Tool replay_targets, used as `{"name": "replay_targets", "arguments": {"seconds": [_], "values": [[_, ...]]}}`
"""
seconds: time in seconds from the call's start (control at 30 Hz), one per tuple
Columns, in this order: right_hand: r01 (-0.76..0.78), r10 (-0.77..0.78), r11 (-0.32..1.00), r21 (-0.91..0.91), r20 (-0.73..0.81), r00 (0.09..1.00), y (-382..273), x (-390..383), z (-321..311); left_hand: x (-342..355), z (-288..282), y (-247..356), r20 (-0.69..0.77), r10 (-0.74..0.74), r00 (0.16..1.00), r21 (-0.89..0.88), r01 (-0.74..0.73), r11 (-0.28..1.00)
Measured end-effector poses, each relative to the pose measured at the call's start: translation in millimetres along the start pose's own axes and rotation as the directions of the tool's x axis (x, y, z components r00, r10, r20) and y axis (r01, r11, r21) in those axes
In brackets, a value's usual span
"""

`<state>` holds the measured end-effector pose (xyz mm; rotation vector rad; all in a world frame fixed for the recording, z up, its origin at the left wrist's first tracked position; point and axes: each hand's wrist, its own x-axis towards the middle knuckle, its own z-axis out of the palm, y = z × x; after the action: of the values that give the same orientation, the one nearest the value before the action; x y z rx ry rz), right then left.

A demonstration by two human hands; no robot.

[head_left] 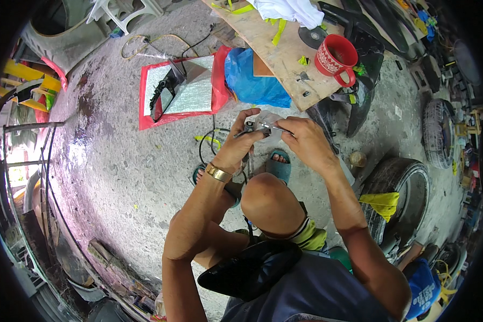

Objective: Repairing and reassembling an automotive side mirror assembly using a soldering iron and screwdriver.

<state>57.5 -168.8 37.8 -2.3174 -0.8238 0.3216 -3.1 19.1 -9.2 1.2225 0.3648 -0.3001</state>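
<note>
In front of my knees, both hands are raised close together over the floor. My left hand (pixel 240 138), with a gold watch (pixel 218 173) on its wrist, is closed around a small dark part with shiny metal on it; its kind does not show. Between thumb and fingers of my right hand (pixel 309 144) is a slim metal tool (pixel 275 127), its tip pointing left at that part. Thin clear plastic (pixel 268 117) lies around the meeting point of the hands, and I cannot tell which hand holds it. A dark cable (pixel 201 147) hangs and loops below my left hand.
Ahead lies a silver foil sheet (pixel 201 99) on red plastic, with a black frame-like part (pixel 165 92) on it. A blue plastic bag (pixel 239 72) sits beside a wooden board (pixel 284 48) bearing a red mug (pixel 336 56). Tires (pixel 421 188) stand at the right.
</note>
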Motion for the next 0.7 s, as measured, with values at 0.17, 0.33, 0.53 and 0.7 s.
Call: {"name": "replay_targets", "arguments": {"seconds": [0.17, 0.33, 0.53, 0.7], "values": [[0.018, -0.013, 0.998, -0.065, 0.086, 0.996, 1.6, -0.9, 0.7, 2.8, -2.5, -5.6, -0.023, 0.054, 0.998, -0.065, -0.055, 0.996], [0.012, -0.007, 0.993, -0.118, 0.04, 0.999, -3.7, -0.3, 1.3, 2.4, 5.9, -2.5, -0.092, 0.126, 0.988, -0.12, -0.136, 0.983], [-0.042, 0.043, 0.999, -0.025, 0.05, 0.998, -1.7, 0.1, 0.9, 2.0, 9.9, 4.7, -0.092, 0.095, 0.991, 0.023, -0.093, 0.995], [-0.037, 0.04, 0.998, -0.055, 0.05, 0.998, -1.0, 0.3, 0.9, 0.8, 9.4, 7.9, -0.107, 0.062, 0.992, 0.136, -0.047, 0.99]]}}
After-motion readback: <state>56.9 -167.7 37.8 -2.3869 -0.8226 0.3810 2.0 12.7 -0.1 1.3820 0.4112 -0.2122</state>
